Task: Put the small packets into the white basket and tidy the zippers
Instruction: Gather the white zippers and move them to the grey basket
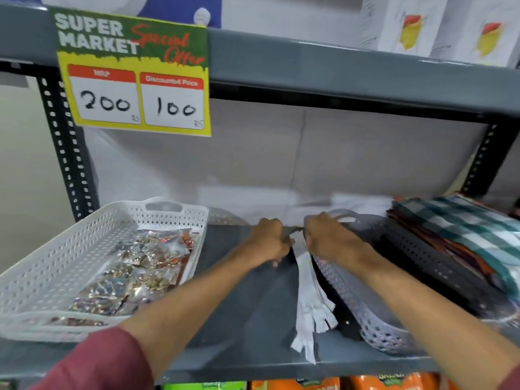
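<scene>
A white perforated basket [70,243] sits at the left of the grey shelf [247,319] with several small glittery packets [135,268] piled inside. A bunch of white zippers [309,294] lies on the shelf along the left side of a lilac basket [363,311], with dark zippers [342,313] beneath them. My left hand [268,242] and my right hand [326,237] are both closed on the top ends of the zipper bunch, close together at the back of the shelf.
Folded checked and orange cloths [464,235] are stacked at the right, partly over a dark perforated tray [416,254]. A yellow and green price sign [135,77] hangs from the shelf above. Slotted black uprights [66,153] flank the bay. Orange and green packs [309,384] show below.
</scene>
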Tool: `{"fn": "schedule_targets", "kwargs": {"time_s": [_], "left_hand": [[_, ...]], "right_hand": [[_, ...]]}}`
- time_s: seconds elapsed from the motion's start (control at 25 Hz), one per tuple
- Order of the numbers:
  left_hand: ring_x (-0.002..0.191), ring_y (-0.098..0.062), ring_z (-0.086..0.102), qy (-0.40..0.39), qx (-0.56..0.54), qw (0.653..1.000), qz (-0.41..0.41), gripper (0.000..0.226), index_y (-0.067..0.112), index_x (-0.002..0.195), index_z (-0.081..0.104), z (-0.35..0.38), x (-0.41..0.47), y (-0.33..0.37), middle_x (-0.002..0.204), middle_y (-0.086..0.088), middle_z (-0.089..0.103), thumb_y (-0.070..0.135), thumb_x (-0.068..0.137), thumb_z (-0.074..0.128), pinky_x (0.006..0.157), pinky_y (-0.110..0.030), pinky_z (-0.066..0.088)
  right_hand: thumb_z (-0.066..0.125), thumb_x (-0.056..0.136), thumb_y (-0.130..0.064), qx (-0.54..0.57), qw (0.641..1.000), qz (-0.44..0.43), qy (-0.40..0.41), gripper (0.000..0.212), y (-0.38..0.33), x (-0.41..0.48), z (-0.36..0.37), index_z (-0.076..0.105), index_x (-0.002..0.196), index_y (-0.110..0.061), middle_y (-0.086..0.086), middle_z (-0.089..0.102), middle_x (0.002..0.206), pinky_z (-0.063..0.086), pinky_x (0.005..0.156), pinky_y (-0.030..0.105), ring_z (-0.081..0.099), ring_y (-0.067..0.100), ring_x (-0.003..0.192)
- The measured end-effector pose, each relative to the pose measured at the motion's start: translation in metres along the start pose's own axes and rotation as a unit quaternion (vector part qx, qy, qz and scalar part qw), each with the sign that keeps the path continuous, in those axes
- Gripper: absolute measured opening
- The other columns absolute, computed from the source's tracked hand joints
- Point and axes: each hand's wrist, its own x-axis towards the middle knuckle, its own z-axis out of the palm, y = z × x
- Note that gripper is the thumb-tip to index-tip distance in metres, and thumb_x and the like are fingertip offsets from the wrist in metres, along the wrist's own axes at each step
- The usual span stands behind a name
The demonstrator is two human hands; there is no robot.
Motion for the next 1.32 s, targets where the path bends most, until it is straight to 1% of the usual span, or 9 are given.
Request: {"fn": "schedule_targets", "kwargs": {"time_s": [0.16, 0.36, 0.48, 0.68, 0.92, 1.0, 1.16, 1.24, 1.32], "left_hand": [[0.028, -0.007, 0.057, -0.026, -0.128, 0.989, -0.076, 0.035, 0.016, 0.049, 0.058, 0.047, 0.008, 0.005, 0.033, 0.003, 0.06, 0.024, 0.081, 0.067, 0.035, -0.019, 0.049], [0.033, -0.014, 0.063, -0.009, -0.154, 0.983, -0.104, 0.03, 0.01, 0.046, 0.06, 0.056, 0.005, 0.001, 0.034, -0.002, 0.06, 0.003, 0.075, 0.065, 0.035, -0.024, 0.053], [0.028, -0.01, 0.055, -0.003, -0.111, 0.987, -0.118, 0.025, 0.011, 0.048, 0.057, 0.043, -0.001, -0.004, 0.029, 0.002, 0.053, 0.009, 0.069, 0.069, 0.033, -0.017, 0.044], [0.072, -0.03, 0.062, 0.056, 0.045, 0.99, -0.122, 0.043, 0.015, 0.055, 0.042, 0.035, -0.013, -0.021, 0.071, -0.01, 0.063, 0.045, 0.068, 0.07, 0.057, -0.031, 0.043], [0.111, -0.036, 0.062, 0.087, 0.178, 0.976, -0.094, 0.029, 0.009, 0.109, 0.061, 0.054, -0.007, -0.011, 0.118, -0.014, 0.064, 0.027, 0.086, 0.055, 0.08, -0.04, 0.051], [0.113, -0.037, 0.061, 0.087, 0.183, 0.975, -0.091, 0.029, 0.007, 0.11, 0.061, 0.054, -0.005, -0.012, 0.119, -0.016, 0.064, 0.026, 0.09, 0.052, 0.082, -0.04, 0.05], [0.087, -0.035, 0.067, 0.057, 0.064, 0.993, -0.085, 0.037, 0.01, 0.065, 0.05, 0.034, -0.009, -0.014, 0.077, -0.015, 0.063, 0.037, 0.085, 0.063, 0.065, -0.037, 0.043], [0.051, -0.022, 0.056, 0.046, -0.033, 0.995, -0.087, 0.042, 0.016, 0.05, 0.042, 0.011, -0.01, -0.014, 0.052, -0.008, 0.051, 0.03, 0.08, 0.068, 0.054, -0.032, 0.036], [0.045, -0.016, 0.041, 0.034, -0.146, 0.986, -0.075, 0.035, 0.013, 0.054, 0.052, -0.019, -0.009, -0.007, 0.05, -0.005, 0.044, 0.025, 0.082, 0.068, 0.053, -0.028, 0.029]], "right_hand": [[0.049, 0.09, 0.003, -0.045, 0.999, -0.025, -0.019, 0.032, -0.006, -0.014, 0.018, 0.06, 0.12, 0.001, 0.021, 0.063, 0.123, 0.049, 0.087, 0.036, 0.063, 0.034, 0.113], [0.052, 0.09, 0.007, -0.064, 0.995, -0.039, -0.067, 0.034, -0.017, -0.02, 0.034, 0.059, 0.123, 0.004, 0.021, 0.059, 0.128, 0.05, 0.092, 0.037, 0.06, 0.036, 0.117], [0.052, 0.091, 0.005, -0.061, 0.995, -0.031, -0.069, 0.033, -0.021, -0.024, 0.036, 0.057, 0.124, 0.003, 0.019, 0.059, 0.126, 0.051, 0.088, 0.036, 0.061, 0.035, 0.115], [0.053, 0.091, 0.003, -0.086, 0.994, -0.011, -0.07, 0.037, -0.027, -0.022, 0.043, 0.057, 0.127, 0.001, 0.016, 0.054, 0.133, 0.051, 0.096, 0.037, 0.057, 0.033, 0.123], [0.059, 0.086, -0.001, -0.028, 0.998, 0.051, -0.04, 0.032, -0.029, -0.017, 0.044, 0.064, 0.118, -0.005, 0.011, 0.064, 0.124, 0.054, 0.093, 0.034, 0.063, 0.027, 0.116], [0.066, 0.082, -0.004, 0.039, 0.996, 0.055, -0.05, 0.031, -0.027, -0.019, 0.041, 0.067, 0.113, -0.002, 0.014, 0.069, 0.118, 0.055, 0.094, 0.032, 0.066, 0.027, 0.112], [0.08, 0.071, -0.017, 0.125, 0.987, 0.037, -0.089, 0.033, -0.021, -0.036, 0.023, 0.064, 0.097, -0.005, 0.011, 0.067, 0.108, 0.051, 0.072, 0.024, 0.066, 0.024, 0.102], [0.08, 0.069, -0.022, 0.17, 0.983, 0.03, -0.069, 0.031, -0.003, -0.043, 0.003, 0.05, 0.07, -0.013, 0.006, 0.059, 0.081, 0.042, 0.051, 0.024, 0.06, 0.021, 0.076], [0.078, 0.067, -0.025, 0.191, 0.98, 0.045, -0.027, 0.04, 0.025, -0.048, -0.024, 0.04, 0.054, -0.016, 0.0, 0.046, 0.055, 0.03, 0.04, 0.023, 0.046, 0.016, 0.049]]}}
